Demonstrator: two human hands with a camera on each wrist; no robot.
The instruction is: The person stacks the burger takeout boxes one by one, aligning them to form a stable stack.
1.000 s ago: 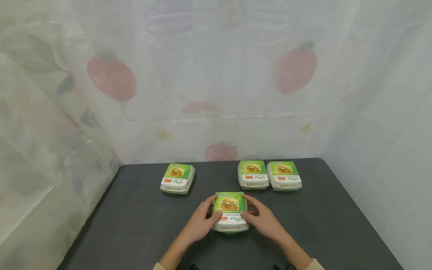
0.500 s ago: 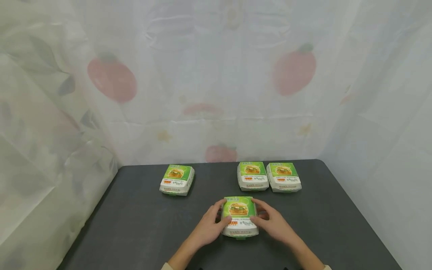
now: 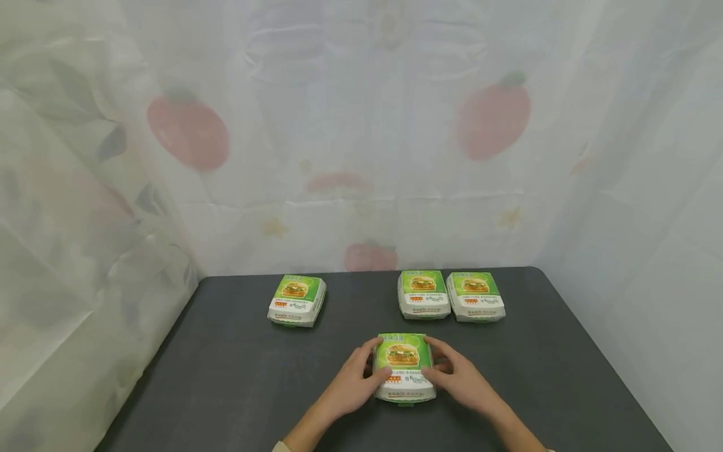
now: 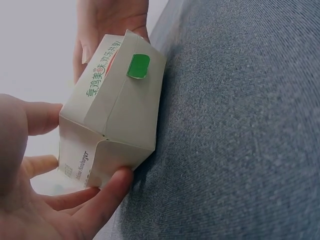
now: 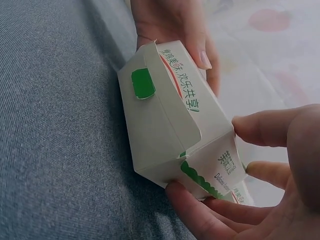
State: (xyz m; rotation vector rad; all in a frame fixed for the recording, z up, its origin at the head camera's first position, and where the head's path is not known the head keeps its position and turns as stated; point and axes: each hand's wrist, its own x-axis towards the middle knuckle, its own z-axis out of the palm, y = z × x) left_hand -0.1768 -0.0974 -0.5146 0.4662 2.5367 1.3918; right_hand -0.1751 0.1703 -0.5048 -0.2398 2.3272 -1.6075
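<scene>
At the near middle of the table, both hands hold a closed burger box [image 3: 403,356] with a green and white lid and a burger picture. My left hand [image 3: 353,381] grips its left side, thumb on the lid's edge. On the opposite side, my right hand [image 3: 464,380] grips it in a mirrored way. In the left wrist view, the burger box [image 4: 132,110] shows its front with a green tab, and fingers lie against the side wall. The right wrist view has the same burger box [image 5: 155,115], with fingertips at its lower edge.
Two similar burger boxes stand side by side at the back right, a left one [image 3: 423,295] and a right one [image 3: 476,297]. Another burger box [image 3: 297,301] sits at the back left, slightly turned. A patterned curtain [image 3: 361,138] rises behind the dark table [image 3: 237,376].
Both hands and the held burger box have moved to the right and somewhat nearer to me. The three boxes at the back stay where they were.
</scene>
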